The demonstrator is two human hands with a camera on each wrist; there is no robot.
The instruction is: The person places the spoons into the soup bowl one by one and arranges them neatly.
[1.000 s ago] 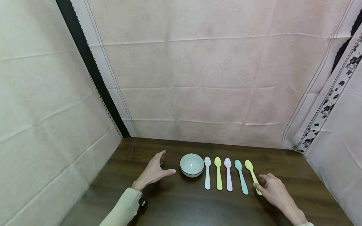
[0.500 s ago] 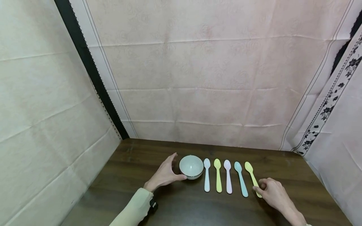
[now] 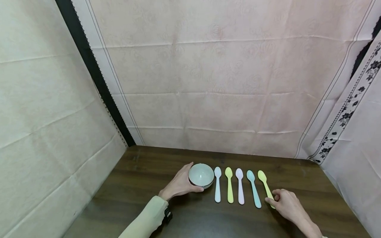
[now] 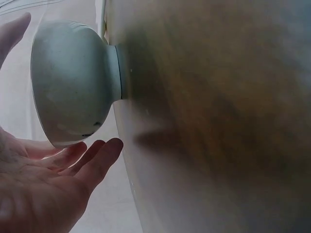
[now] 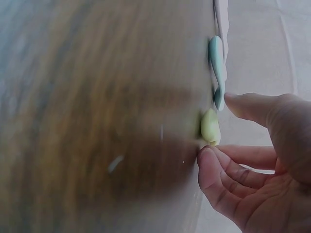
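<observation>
Cupping the small white bowl [image 3: 201,175] with my left hand [image 3: 180,184], I have my thumb at its near side and my fingers [image 4: 92,160] curving round the far side, loosely wrapped and touching rather than clamped. The bowl stands upright on the dark wooden bench [image 3: 143,172], at the left end of a row of five spoons. My right hand [image 3: 286,202] rests at the other end of that row, its fingertips [image 5: 211,165] closing on the handle of the yellow spoon [image 3: 266,186], though I cannot tell whether they have it pinched or only touch it. To do this well, I judge I should steady the bowl gently, take the handle near its end, and lift straight up so the blue spoon [image 3: 254,188] just beside stays put.
</observation>
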